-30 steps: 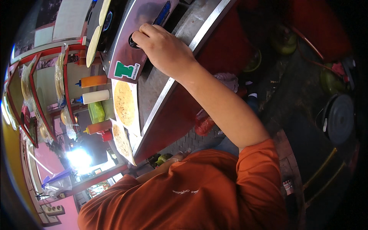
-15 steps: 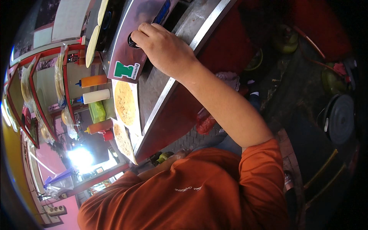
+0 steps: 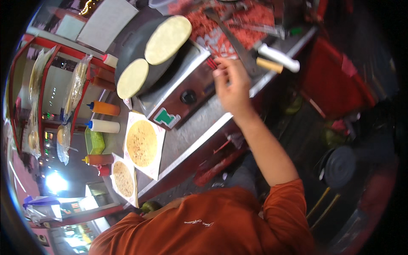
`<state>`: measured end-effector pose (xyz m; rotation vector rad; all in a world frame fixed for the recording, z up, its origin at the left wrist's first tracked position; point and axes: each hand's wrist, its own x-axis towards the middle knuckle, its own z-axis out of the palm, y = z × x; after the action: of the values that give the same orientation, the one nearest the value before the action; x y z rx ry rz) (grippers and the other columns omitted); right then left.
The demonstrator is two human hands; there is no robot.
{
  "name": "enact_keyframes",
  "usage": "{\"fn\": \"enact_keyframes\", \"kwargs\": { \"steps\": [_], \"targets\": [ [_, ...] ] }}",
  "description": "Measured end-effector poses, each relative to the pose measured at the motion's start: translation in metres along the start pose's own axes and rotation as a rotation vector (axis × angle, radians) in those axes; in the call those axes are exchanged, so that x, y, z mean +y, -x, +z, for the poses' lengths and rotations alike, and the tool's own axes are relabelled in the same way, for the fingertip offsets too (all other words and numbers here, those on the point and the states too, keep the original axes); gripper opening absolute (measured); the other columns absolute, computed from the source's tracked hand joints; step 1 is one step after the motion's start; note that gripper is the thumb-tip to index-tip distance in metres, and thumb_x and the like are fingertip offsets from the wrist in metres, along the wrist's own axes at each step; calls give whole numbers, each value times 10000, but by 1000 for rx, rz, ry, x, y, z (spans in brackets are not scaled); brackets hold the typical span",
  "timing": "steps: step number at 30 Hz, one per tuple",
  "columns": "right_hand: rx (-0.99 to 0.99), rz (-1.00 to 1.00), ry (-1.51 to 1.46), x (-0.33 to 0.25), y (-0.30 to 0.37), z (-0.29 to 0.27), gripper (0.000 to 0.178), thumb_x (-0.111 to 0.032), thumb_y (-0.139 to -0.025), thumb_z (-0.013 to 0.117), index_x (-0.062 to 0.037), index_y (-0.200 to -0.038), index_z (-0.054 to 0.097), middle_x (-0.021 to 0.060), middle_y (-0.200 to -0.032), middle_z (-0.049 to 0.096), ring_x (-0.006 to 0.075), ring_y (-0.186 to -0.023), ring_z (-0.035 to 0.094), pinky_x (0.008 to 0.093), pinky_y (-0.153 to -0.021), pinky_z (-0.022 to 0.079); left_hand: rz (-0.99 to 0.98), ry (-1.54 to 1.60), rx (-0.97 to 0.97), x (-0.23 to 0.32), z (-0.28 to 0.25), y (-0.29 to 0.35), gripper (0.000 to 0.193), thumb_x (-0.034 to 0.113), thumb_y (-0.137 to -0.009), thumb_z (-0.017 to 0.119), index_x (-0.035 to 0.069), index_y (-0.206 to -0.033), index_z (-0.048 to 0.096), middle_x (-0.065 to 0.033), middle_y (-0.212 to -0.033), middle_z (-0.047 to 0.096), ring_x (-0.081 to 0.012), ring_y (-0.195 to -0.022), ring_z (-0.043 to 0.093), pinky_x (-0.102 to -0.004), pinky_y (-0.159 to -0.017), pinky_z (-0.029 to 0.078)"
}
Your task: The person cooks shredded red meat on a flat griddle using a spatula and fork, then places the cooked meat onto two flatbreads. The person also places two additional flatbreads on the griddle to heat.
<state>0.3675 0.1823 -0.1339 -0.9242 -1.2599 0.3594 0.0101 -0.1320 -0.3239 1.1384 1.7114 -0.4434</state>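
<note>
My right hand (image 3: pixel 231 83) is raised beside the right end of the griddle stove's front panel (image 3: pixel 176 100), its fingers loosely bent and thumb apart. I see nothing held in it, though it is slightly blurred. A black control knob (image 3: pixel 188 97) sits on the panel, left of the hand. On the dark round griddle (image 3: pixel 131 46) lie two pale flatbreads, a larger one (image 3: pixel 168 39) behind a smaller one (image 3: pixel 133 78). Two browned flatbreads, one nearer the stove (image 3: pixel 141 143) and another (image 3: pixel 123 178), rest on paper sheets at the left. My left hand is hidden.
Right of the griddle lies red chopped filling (image 3: pixel 255 19) with a long dark blade (image 3: pixel 233 38) and tongs (image 3: pixel 263 29). A white-handled tool (image 3: pixel 278 57) and a wooden handle (image 3: pixel 269 65) project near the counter edge. Sauce bottles (image 3: pixel 105 126) and a green container (image 3: pixel 94 141) stand at left.
My right hand has left the knob and moved rightward along the stove panel. The view has shifted, bringing the griddle and red filling into sight.
</note>
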Motion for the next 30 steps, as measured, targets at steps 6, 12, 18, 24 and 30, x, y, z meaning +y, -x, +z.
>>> {"fn": "enact_keyframes", "kwargs": {
  "steps": [6,12,18,24,30],
  "targets": [
    [-612,-24,1260,43,-184,-71,495,-170,-891,681,-120,-1383,664,162,-1300,697,385,-1248,609,543,-1023,490,40,166,23,24,-28,-1,447,380,-1073,629,15,-1318,707,-184,-1309,716,-318,-1277,653,-419,-1131,469],
    [-1096,-78,1227,63,-218,-78,578,-77,-905,632,-115,-1476,552,238,-1186,730,428,-1093,706,538,-920,554,12,335,59,26,-44,9,436,371,-1070,638,11,-1305,712,-180,-1295,722,-310,-1267,659,-416,-1128,472],
    [-962,86,716,64,-250,-78,397,-95,-1029,543,-45,-1423,536,339,-1106,697,518,-1084,667,584,-902,517,-67,438,69,13,-57,21,426,363,-1067,647,8,-1293,717,-175,-1281,728,-302,-1258,664,-414,-1126,475],
    [-928,246,866,115,-258,50,326,-284,-1105,538,16,-1228,574,329,-1105,702,529,-1052,682,604,-891,525,-51,502,131,16,-69,24,416,354,-1065,657,4,-1280,721,-170,-1268,733,-294,-1248,669,-412,-1123,478],
    [-1070,-208,950,130,-241,64,429,-363,-1105,507,-101,-1438,575,283,-994,747,419,-932,759,548,-801,597,-14,578,177,36,-85,32,406,345,-1062,666,0,-1268,726,-165,-1254,739,-287,-1238,674,-409,-1120,481]
  ]
}}
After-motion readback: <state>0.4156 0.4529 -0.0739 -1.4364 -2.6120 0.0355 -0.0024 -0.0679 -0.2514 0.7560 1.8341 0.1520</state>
